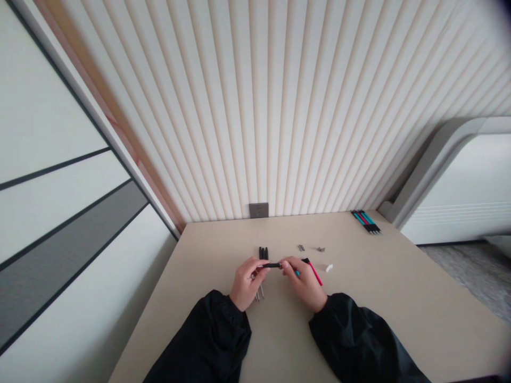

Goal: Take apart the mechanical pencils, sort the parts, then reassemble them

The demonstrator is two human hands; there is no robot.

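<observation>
Between my two hands a slim black pen barrel [273,265] is held level above the table. My left hand [245,282] pinches its left end, and my right hand [305,283] closes around its right end; the fingers hide both tips. Behind my left hand stand out several black pen grips [263,252] lying side by side. Thin pale rods, perhaps refills [262,291], stick out below that hand, partly covered. Right beside my right hand lies a red tube with a black end [314,272]. A bit of teal shows by its fingers.
Small metal pieces [301,248] and another little metal cluster [321,249] lie farther back. A small white piece [329,268] is to the right. Several teal, red and black pens [366,222] sit in a row near the table's [359,298] back right corner. A ribbed wall rises behind.
</observation>
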